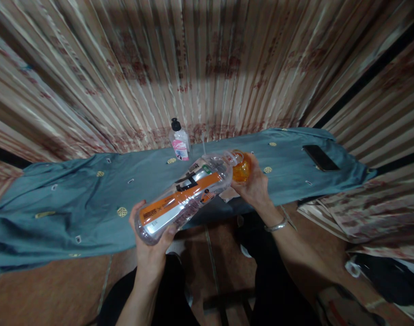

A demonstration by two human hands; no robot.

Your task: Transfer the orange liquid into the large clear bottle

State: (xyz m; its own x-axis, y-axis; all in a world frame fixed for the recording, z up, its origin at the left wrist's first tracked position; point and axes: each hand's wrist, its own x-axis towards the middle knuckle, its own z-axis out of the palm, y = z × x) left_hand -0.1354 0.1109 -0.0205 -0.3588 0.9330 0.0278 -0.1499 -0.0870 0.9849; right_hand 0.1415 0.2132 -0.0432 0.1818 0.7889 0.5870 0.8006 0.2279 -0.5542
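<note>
Grasping large orange-labelled clear plastic bottle by base with left hand, aslant, apparently to align neck with rounded translucent orange container; clasping that with right hand.

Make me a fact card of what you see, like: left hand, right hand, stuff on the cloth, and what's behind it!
Left hand: holds the big bottle near its base
Right hand: holds an orange container
Big bottle: clear, with an orange and silver label; slanted, its neck by the orange container; whether they touch, I can't tell
Right wrist: wears a bracelet
Cloth: blue-green, with little yellow patterns
On the cloth: small bottle with a black top, standing; phone, lying
Behind: striped curtain
</note>
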